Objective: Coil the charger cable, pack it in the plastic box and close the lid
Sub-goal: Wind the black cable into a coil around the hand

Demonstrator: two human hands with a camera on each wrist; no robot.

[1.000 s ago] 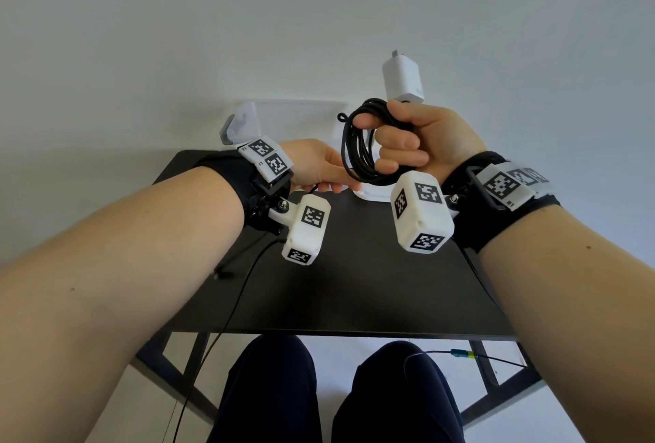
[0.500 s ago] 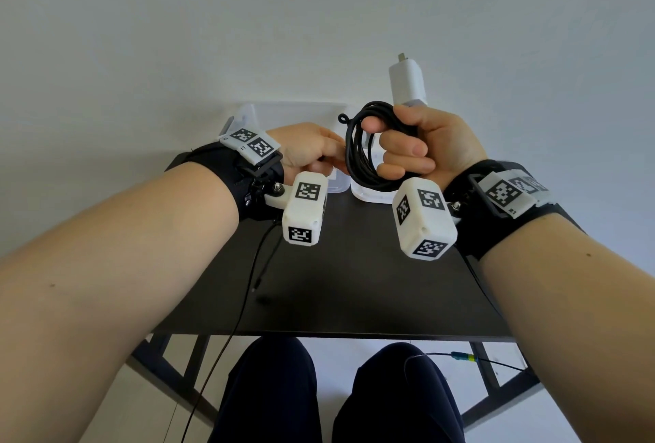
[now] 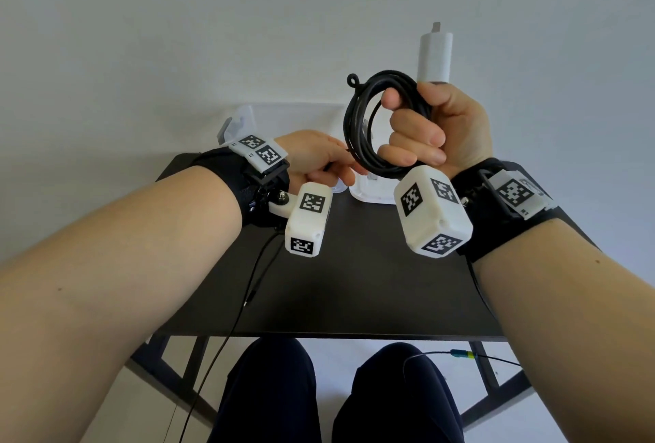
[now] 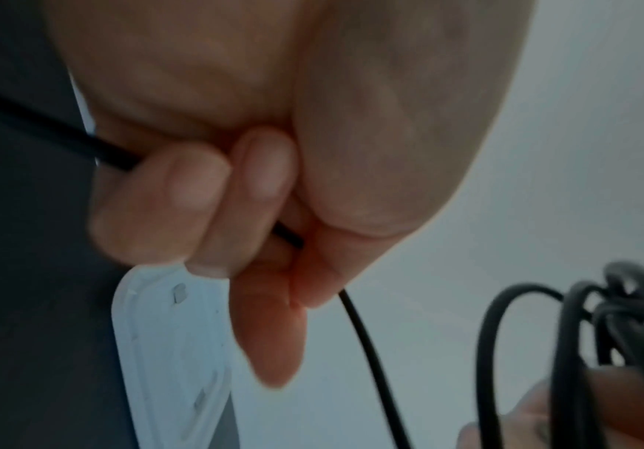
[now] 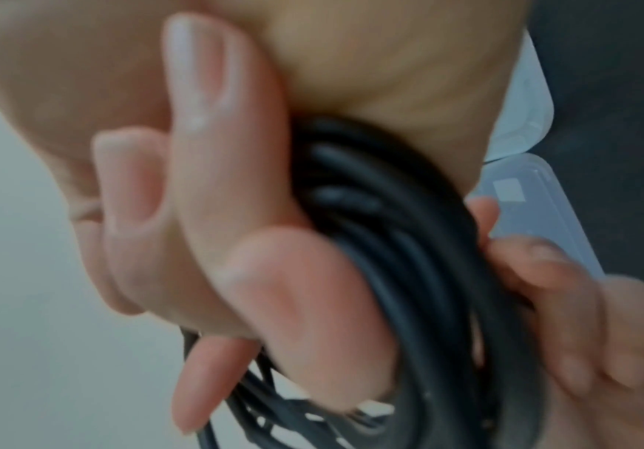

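My right hand [image 3: 411,134] is raised over the table and grips the coiled black charger cable [image 3: 358,130]. The white charger block [image 3: 435,52] sticks up above that fist. In the right wrist view the right hand's fingers [image 5: 258,273] curl round the coil [image 5: 427,273]. My left hand [image 3: 336,168] sits just left of the coil and pinches the cable's loose tail [image 4: 366,334]. The tail drops below the left wrist and ends in a plug tip [image 3: 249,301] above the table. The clear plastic box [image 3: 283,116] stands open behind the hands, its lid [image 3: 372,194] flat beside it.
The black table [image 3: 354,286] is small, with its front edge close to my knees [image 3: 269,389]. A thin black wire [image 3: 212,371] hangs from the left wrist past the table edge. A plain grey wall stands right behind the box.
My right hand has lifted the coil a little higher and turned the charger block edge-on. The tail's tip has been drawn in to the right, across the table.
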